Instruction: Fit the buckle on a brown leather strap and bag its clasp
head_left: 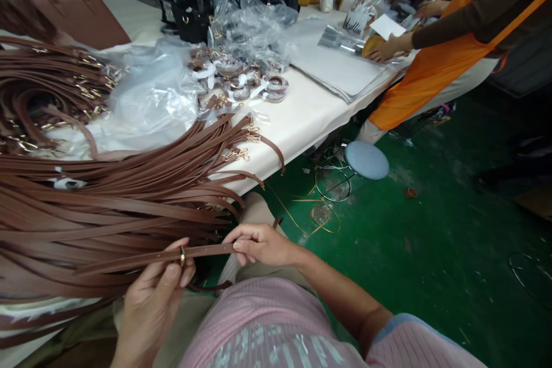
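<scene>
A brown strap (207,250) with a gold buckle (181,256) stretches between my two hands above my lap. My left hand (157,293) grips it at the buckle, thumb and fingers closed around the metal. Farther right, my right hand (259,243) pinches the strap between thumb and fingers. The strap's free tip points left past my left hand, over a thick pile of brown straps (116,184). Gold clasps (236,154) show at the right ends of several piled straps.
Coiled, wrapped straps (275,88) and clear plastic bags (150,92) lie on the white table (308,109). Black handbags (190,20) stand behind, a brown bag (86,17) at left. A co-worker in an orange apron (435,72) handles items at right. A round stool (366,160) stands on the green floor.
</scene>
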`<state>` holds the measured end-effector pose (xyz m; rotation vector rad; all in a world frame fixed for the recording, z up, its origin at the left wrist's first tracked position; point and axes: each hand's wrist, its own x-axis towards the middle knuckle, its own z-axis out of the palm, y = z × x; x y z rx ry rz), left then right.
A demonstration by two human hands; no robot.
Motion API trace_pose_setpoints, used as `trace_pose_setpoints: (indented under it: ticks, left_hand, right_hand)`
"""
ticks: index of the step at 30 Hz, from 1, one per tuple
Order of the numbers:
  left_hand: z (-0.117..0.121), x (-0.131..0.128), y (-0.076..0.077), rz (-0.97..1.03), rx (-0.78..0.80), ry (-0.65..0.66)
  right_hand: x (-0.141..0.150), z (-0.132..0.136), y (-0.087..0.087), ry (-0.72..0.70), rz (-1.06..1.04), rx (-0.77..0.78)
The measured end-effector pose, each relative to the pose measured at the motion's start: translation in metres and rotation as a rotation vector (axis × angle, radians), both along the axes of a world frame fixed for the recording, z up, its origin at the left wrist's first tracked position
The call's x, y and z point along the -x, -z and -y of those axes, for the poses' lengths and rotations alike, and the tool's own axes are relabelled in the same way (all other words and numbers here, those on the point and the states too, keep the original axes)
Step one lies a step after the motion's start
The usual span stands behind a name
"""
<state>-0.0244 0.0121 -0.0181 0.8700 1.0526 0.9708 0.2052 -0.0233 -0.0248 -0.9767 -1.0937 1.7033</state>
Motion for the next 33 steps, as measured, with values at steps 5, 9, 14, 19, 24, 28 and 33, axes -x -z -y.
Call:
trace_pose_setpoints:
  ticks: [5, 9, 14, 19, 24, 28, 33]
  left_hand:
    - [0.011, -0.009, 0.014, -0.05, 0.015, 0.143]
    - [0.006, -0.009, 0.005, 0.028, 0.025, 0.105]
    - [0.0, 0.005, 0.004, 0.036, 0.046, 0.148]
    - [0.005, 0.007, 0.007, 0.039, 0.071, 0.304]
    - [0.005, -0.002, 0.001, -0.072, 0.112, 0.318]
    - [0.005, -0.015, 0.001, -0.358, 0.032, 0.339]
    - [0.014, -0.037, 0.011, -0.567, -0.207, 0.427]
  right_hand:
    - [0.006, -0.006, -0.007, -0.047, -0.097, -0.035]
    - [0.001, -0.007, -0.001, -0.083, -0.143, -0.075]
    - [-0.009, -0.003, 0.006, -0.063, -0.049, -0.062]
    - [-0.006, -0.005, 0.023, -0.014, 0.051, -0.042]
    - [-0.001, 0.001, 0.017, 0.242, 0.567, -0.276]
    - [0.008, 0.015, -0.012, 0.288, 0.663, -0.452]
    - [0.018, 0.029, -0.018, 0.374, 0.695, -0.321]
